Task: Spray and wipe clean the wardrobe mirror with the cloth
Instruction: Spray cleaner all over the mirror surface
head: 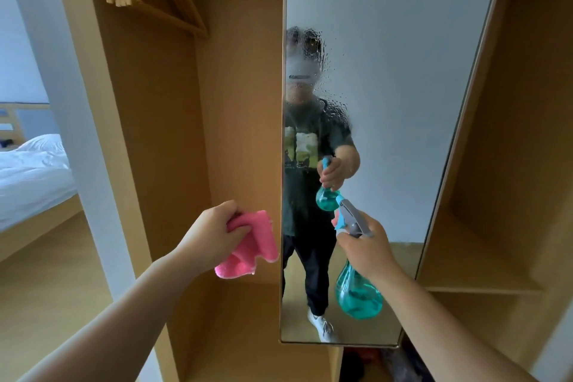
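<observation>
Pink cloth (251,246) clutched in left hand (214,232) — right hand (369,250) grips teal spray bottle (356,293) before mirror (403,71).

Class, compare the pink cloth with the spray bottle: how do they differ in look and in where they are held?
The pink cloth is soft and crumpled; the spray bottle is rigid, see-through teal with a grey head. The left hand grips the pink cloth before the wooden wardrobe panel; the right hand grips the spray bottle before the mirror, nozzle toward the glass. Both are held, one per hand.
</observation>
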Demonstrator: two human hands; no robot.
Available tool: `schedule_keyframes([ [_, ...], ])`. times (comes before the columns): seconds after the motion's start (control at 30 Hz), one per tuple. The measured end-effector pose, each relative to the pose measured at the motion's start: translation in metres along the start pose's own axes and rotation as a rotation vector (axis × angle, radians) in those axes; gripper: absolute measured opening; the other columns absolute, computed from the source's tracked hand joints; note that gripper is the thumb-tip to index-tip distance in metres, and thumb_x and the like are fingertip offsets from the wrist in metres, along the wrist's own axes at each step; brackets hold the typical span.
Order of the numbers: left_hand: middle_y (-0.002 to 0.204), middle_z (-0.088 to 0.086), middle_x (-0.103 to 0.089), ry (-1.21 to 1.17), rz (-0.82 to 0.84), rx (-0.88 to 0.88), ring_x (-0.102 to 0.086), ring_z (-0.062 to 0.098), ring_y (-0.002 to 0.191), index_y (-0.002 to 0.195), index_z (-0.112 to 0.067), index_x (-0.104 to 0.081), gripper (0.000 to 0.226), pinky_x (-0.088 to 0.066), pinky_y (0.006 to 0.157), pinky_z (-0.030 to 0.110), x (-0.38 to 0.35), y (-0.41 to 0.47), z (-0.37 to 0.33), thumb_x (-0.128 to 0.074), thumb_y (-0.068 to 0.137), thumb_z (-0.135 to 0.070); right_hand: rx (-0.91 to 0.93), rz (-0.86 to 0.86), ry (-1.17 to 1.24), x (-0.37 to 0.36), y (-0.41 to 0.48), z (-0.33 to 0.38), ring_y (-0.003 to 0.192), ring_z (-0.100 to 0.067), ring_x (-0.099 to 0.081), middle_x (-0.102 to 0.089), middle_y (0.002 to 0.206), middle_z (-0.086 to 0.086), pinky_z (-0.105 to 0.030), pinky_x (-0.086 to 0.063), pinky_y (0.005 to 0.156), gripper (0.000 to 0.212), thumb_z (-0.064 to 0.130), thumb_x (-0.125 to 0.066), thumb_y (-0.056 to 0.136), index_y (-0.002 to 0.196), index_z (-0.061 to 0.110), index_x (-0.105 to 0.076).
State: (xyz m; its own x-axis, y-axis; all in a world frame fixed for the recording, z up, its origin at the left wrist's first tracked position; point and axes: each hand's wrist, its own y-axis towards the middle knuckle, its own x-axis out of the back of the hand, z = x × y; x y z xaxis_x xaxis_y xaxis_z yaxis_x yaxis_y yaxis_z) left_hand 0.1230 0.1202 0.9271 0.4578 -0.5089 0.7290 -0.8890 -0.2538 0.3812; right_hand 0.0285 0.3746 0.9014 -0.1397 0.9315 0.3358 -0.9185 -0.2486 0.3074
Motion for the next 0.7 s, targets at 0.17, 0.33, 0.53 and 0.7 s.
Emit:
schedule_keyframes([
  [0.17,0.084,-0.011,-0.064,-0.016,0.01,-0.034,-0.061,0.006,0.077,0.091,-0.025,-0.061,0.005,-0.053,0.065,0.027,-0.003,0.0,-0.007,-0.06,0.089,-0.021,0.008,-0.074,0.024,0.005,-0.001,-0.006,0.054,-0.012,-0.042,-0.046,0.055,0.008,-0.02,-0.037,0.049,0.004,0.003,-0.057,0.087,0.084,0.003,-0.06],
  [0.33,0.085,-0.013,-0.064,-0.026,0.029,-0.062,-0.061,0.005,0.079,0.092,-0.025,-0.061,0.006,-0.055,0.069,0.028,-0.009,0.0,-0.012,-0.06,0.089,-0.02,-0.023,-0.103,0.036,0.02,-0.004,-0.011,0.06,-0.014,-0.051,-0.054,0.073,-0.006,-0.013,-0.041,0.045,0.016,0.008,-0.058,0.091,0.089,0.024,-0.058],
  [0.53,0.085,-0.015,-0.063,-0.029,0.041,-0.103,-0.06,0.002,0.078,0.091,-0.027,-0.061,0.007,-0.053,0.066,0.024,-0.019,0.002,-0.02,-0.061,0.089,-0.021,-0.06,-0.122,0.039,0.043,-0.009,-0.025,0.064,-0.008,-0.053,-0.047,0.073,0.014,-0.007,-0.04,0.043,0.03,0.008,-0.057,0.092,0.082,0.034,-0.049],
  [0.7,0.085,-0.01,-0.064,-0.018,0.051,-0.128,-0.06,0.007,0.078,0.092,-0.022,-0.062,0.003,-0.054,0.068,0.029,-0.028,0.007,-0.031,-0.061,0.09,-0.022,-0.11,-0.156,0.026,0.059,-0.011,-0.035,0.067,-0.009,-0.054,-0.051,0.078,0.011,-0.009,-0.04,0.048,0.011,0.011,-0.058,0.093,0.098,0.021,-0.056],
])
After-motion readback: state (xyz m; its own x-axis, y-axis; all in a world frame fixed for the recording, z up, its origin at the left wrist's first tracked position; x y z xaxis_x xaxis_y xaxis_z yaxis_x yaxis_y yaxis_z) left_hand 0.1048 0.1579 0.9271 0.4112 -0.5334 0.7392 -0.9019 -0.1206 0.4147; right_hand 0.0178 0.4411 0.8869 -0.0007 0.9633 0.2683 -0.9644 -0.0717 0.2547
